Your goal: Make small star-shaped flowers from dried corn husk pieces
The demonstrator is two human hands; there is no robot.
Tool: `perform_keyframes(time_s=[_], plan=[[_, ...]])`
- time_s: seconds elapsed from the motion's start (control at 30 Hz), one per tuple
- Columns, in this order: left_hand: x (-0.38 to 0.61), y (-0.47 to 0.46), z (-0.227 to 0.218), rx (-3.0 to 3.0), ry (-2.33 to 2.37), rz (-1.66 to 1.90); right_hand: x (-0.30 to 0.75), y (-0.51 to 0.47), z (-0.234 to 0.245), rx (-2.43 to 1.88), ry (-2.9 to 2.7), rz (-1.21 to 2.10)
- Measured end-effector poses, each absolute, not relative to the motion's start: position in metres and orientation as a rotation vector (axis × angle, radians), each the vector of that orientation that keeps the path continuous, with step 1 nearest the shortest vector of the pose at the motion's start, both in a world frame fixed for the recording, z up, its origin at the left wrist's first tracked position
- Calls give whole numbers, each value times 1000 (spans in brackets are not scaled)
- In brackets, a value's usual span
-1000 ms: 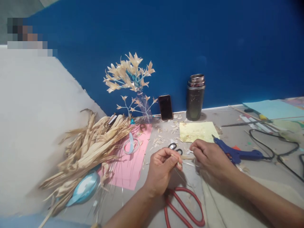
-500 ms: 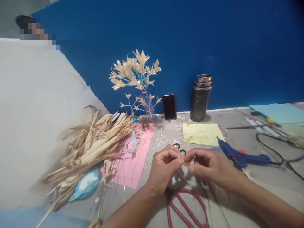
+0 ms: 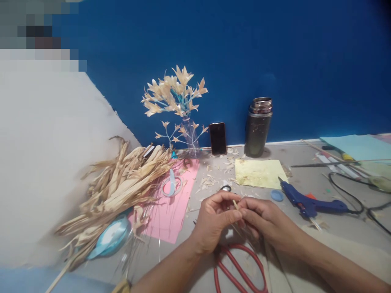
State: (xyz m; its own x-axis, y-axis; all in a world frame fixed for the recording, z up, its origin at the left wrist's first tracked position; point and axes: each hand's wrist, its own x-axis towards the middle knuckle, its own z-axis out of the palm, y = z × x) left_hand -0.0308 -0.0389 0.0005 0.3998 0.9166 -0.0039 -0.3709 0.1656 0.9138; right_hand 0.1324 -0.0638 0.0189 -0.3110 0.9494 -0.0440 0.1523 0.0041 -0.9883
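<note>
Above the table, my left hand (image 3: 210, 221) pinches a small pale strip (image 3: 235, 204), its tip poking up between thumb and index finger. My right hand (image 3: 267, 221) is closed against the same piece, fingertips meeting the left thumb; the lower end is mostly hidden by the fingers. Below the hands lie red-handled scissors (image 3: 241, 268), their blades out of sight under my hands. A black loop handle (image 3: 226, 188) shows just beyond my left fingers. To the right rests a blue glue gun (image 3: 310, 203), with a round blue cap (image 3: 277, 195) beside its nozzle.
Dried corn husks (image 3: 131, 179) and a light-blue ribbon roll (image 3: 114, 236) lie left, by pink paper (image 3: 183, 211). Husk flowers (image 3: 171, 91) stand in a clear bottle, near a phone (image 3: 218, 138) and a flask (image 3: 259, 130). Yellow paper (image 3: 261, 173) and cables sit right.
My right hand has moved left and closed in on my left hand. The pale strip's tip now stands up between the fingers, and the blue cap has come into fuller view.
</note>
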Motion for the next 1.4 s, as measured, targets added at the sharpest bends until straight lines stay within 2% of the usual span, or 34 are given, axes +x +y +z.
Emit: perform_keyframes(time_s=[0.5,0.73,0.93,1.13,1.4], plan=[[-29,-38,-3,1074,802,1079,131,-58,6,-1154,-1175,1607],[-28,-40,7,1363,1046,1148,136,-59,15,-1310,-1549,992],[-26,-44,4,1462,1095,1108,135,-59,3,-1180,-1687,763],[-25,-43,4,1310,1081,1024,135,-59,8,-1222,-1531,917],[-27,-40,6,972,839,931,130,-66,16,-1112,-1309,1151]])
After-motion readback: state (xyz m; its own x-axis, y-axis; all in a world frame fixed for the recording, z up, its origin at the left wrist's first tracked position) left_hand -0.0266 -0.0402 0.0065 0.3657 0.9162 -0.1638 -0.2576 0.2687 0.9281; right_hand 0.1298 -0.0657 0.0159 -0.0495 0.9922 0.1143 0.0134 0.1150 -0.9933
